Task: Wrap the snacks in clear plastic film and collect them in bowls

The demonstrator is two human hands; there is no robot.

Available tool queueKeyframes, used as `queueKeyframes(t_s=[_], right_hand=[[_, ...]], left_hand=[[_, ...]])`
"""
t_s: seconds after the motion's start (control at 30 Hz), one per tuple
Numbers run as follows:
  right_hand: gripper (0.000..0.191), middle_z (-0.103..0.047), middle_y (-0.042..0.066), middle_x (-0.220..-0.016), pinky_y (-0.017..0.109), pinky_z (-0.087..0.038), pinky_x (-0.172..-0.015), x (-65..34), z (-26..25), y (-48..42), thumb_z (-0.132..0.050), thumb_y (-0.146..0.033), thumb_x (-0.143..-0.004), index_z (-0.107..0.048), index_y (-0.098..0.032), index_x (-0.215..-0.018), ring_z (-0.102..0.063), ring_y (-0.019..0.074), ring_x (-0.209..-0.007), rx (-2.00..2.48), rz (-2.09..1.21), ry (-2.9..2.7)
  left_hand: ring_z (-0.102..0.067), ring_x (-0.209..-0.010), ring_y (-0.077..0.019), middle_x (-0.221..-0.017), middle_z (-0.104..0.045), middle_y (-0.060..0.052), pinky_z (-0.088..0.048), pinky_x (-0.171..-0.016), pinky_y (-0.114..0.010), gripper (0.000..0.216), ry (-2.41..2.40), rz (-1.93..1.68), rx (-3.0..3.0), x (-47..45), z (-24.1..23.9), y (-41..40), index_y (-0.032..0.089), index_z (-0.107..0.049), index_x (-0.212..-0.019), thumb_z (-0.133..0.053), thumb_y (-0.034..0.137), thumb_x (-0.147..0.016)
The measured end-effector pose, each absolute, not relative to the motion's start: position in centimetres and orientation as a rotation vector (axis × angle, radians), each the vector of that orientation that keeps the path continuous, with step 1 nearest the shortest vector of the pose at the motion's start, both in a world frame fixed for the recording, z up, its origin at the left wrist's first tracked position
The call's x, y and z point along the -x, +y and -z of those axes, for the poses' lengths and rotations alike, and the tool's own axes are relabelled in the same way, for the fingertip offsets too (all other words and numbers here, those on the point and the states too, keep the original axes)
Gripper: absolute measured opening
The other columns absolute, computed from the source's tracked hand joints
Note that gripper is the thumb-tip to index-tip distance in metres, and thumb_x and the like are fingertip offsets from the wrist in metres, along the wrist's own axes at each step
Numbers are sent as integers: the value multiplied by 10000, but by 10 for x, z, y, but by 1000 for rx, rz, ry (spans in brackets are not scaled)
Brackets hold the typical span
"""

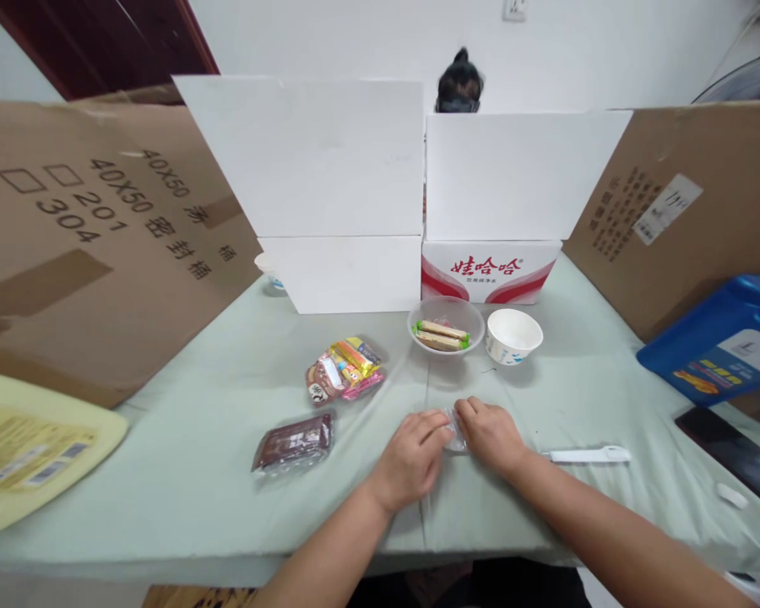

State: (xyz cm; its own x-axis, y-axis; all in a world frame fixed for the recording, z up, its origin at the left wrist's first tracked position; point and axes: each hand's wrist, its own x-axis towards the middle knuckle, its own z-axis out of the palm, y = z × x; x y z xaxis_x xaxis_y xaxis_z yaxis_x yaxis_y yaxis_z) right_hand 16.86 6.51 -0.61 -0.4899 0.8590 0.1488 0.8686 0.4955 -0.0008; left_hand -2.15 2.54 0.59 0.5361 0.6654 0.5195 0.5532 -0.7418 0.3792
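My left hand [416, 456] and my right hand [491, 432] are close together above the near middle of the table. Both have their fingers closed on a small clear plastic bag [457, 437] between them; what is inside it, if anything, I cannot make out. Beyond them stands a translucent bowl [447, 325] holding wrapped snack sticks [442, 335], beside a white paper cup [513, 336]. To the left lie a clear bag of colourful snacks [347, 368] and a dark brown item in clear wrap [295, 442]. A white-handled knife or peeler [589, 455] rests right of my right hand.
A pale green cloth covers the table [183, 473]. White box panels [342, 169] and brown cardboard [69, 228] wall it in. A yellow bottle [31, 456] stands left, a blue bottle [722, 342] and a phone [735, 456] right. Behind the panels is a person [460, 82].
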Motion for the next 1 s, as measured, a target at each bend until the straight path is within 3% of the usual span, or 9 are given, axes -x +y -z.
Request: queueKeyframes(t_s=[0.07, 0.17, 0.3, 0.37, 0.57, 0.7, 0.83, 0.9, 1.0], right_hand=[[153, -643, 48, -795, 285, -304, -526, -170, 5, 66, -449, -196, -940, -593, -189, -891, -586, 152, -591, 1501, 102, -2593], [164, -637, 60, -795, 291, -354, -569, -174, -1, 70, -462, -240, -945, -609, -183, -900, -580, 174, -629, 1530, 122, -2512], [196, -630, 148, -1073, 396, -432, -817, -181, -12, 68, -487, -127, -891, -624, -168, -1025, -562, 283, -999, 1405, 177, -2363], [247, -600, 143, -1181, 426, -425, -907, -181, -15, 59, -495, -130, -888, -608, -183, -1101, -513, 282, -1112, 1203, 64, -2415], [153, -655, 75, -992, 365, -491, -819, -185, -5, 29, -520, -125, -891, -634, -188, -971, -569, 221, -924, 1063, -152, -2592], [236, -665, 73, -947, 309, -504, -785, -215, -26, 56, -431, -101, -913, -642, -199, -953, -590, 189, -884, 1036, -121, -2383], [249, -650, 112, -1055, 368, -464, -905, -244, -82, 126, -436, -157, -917, -662, -189, -1016, -566, 241, -1057, 1417, 141, -2144], [274, -612, 125, -1174, 370, -449, -923, -248, -104, 165, -464, -181, -917, -646, -184, -1121, -523, 268, -1159, 1871, 35, -2222], [203, -648, 104, -1082, 355, -495, -839, -240, -108, 207, -596, -218, -872, -678, -161, -1048, -609, 259, -1015, 2042, -219, -2365]], left_hand=[[-498, -1239, -251, -1237, -617, -100, -396, -1028, -453, 321, 987, -887, -2667, 19, -9, 24, 211, -608, -1128, -480, 138, -842], [-559, -1150, -227, -1053, -684, -56, -365, -1029, -440, 191, 988, -789, -2628, 17, -8, 25, 226, -647, -998, -514, 190, -867], [-576, -1124, -209, -985, -688, -47, -382, -996, -409, 177, 981, -788, -2589, 17, -6, 26, 230, -666, -958, -534, 172, -855], [-566, -1149, -225, -1023, -679, -58, -390, -992, -420, 189, 991, -800, -2593, 18, -5, 26, 230, -671, -973, -549, 172, -840], [-594, -1105, -241, -931, -679, -61, -450, -936, -420, 116, 1098, -934, -2501, 20, -4, 25, 195, -644, -856, -540, 159, -820], [-603, -1050, -231, -882, -663, -59, -478, -894, -404, 121, 1112, -950, -2482, 21, -3, 26, 195, -630, -828, -514, 165, -841], [-590, -1024, -237, -902, -645, -68, -474, -876, -411, 118, 1143, -913, -2473, 19, -3, 28, 191, -614, -816, -503, 162, -844], [-586, -1013, -241, -908, -637, -72, -471, -869, -412, 110, 1163, -897, -2472, 19, -2, 29, 190, -608, -810, -506, 161, -840], [-583, -1000, -235, -914, -631, -72, -470, -860, -401, 94, 1178, -881, -2478, 18, 0, 29, 190, -604, -812, -518, 156, -827]])
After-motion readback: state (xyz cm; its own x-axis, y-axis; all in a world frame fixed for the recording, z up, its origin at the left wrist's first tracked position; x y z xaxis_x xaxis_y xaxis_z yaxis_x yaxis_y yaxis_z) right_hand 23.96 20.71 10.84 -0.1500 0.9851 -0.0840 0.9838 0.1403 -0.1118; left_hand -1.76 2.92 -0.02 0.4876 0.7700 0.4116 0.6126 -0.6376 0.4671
